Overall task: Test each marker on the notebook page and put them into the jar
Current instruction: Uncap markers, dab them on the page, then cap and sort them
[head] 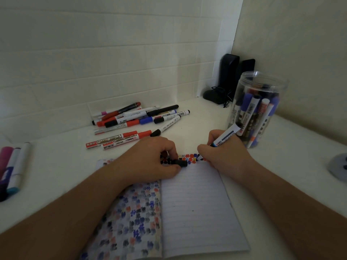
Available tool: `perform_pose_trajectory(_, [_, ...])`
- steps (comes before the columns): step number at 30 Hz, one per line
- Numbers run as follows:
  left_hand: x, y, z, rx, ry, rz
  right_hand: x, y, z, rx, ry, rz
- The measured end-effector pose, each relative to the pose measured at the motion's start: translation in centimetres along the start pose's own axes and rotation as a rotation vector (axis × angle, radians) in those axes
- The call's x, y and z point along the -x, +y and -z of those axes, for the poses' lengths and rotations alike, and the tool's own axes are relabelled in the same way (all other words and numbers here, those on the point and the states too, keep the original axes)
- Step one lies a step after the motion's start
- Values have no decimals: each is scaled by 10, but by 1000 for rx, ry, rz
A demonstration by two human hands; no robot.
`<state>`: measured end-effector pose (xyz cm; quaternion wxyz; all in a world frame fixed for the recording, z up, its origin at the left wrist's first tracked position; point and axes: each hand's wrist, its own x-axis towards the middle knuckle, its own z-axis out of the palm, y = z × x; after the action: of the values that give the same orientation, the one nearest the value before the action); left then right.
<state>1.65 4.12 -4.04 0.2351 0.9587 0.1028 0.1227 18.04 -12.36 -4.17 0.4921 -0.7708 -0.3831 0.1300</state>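
Two hands meet at the top edge of the open notebook (197, 203); the right hand (223, 152) grips a white-barrelled marker (226, 136), tip on the page; the left hand (155, 160) pinches a black cap (181, 163); the jar (257, 109), part-filled, stands at two o'clock; loose markers (139, 119) lie at eleven o'clock.

Notebook (197, 212) – white lined right page, left page blotched blue, black, red; loose markers (135, 119) red, black, blue – white table (56, 166).
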Motion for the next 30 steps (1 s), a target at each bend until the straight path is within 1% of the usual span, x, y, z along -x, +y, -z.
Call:
perform_pose_trajectory(3, [0, 0, 0, 0, 1, -1, -2, 1, 0, 53, -11, -6])
perform_pose_trajectory(6, [0, 0, -1, 0, 1, 4, -3, 2, 1, 40, -45, -20])
perform_pose_trajectory(12, [0, -1, 0, -1, 0, -3, -2, 0, 1, -38, 21, -32])
perform_pose_trajectory(20, [0, 0, -1, -13, 8, -14, -4, 3, 0, 34, -23, -1])
perform_pose_trajectory(22, [0, -1, -1, -22, 28, -30, -3, 1, 0, -17, 18, 56])
perform_pose_trajectory(24, [0, -2, -1, -27, 65, -52, -2, -1, 3, -125, 47, 113])
perform_pose_trajectory(26, [1, -3, 0, -12, 114, -49, -2, -2, 7, -313, 4, 125])
perform_pose_trajectory(28, [2, -2, 1, 10, 150, -24, -4, 0, 9, -463, -44, 92])
perform_pose_trajectory(30, [2, -1, 1, 36, 175, 0, -5, 3, 8, -482, -45, 74])
